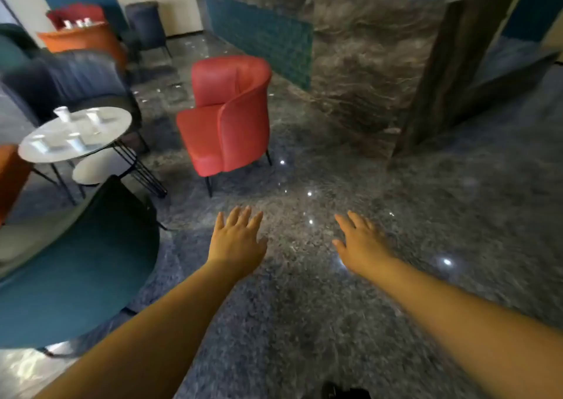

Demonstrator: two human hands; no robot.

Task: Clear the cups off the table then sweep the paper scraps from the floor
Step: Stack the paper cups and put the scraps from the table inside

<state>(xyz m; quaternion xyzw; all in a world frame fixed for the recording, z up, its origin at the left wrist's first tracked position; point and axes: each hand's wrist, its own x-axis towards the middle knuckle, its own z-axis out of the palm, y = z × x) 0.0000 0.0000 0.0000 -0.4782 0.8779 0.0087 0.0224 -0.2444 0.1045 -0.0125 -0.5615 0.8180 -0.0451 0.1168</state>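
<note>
Several white cups point(63, 114) stand on a round white table point(112, 124) at the left of the view. More cups point(77, 23) stand on a second table far back at the left, blurred. My left hand point(236, 240) and my right hand point(361, 241) are stretched out over the dark speckled floor point(304, 307), palms down, fingers straight, holding nothing. Both hands are well to the right of the round table and apart from it. I see no paper scraps on the floor here; the bright dots are light reflections.
A red armchair point(228, 115) stands just beyond my hands. A teal chair point(76, 261) is close at my lower left, a dark blue one point(76, 78) behind the table. A marble counter point(365, 63) with a wooden end panel point(432, 72) rises at the right.
</note>
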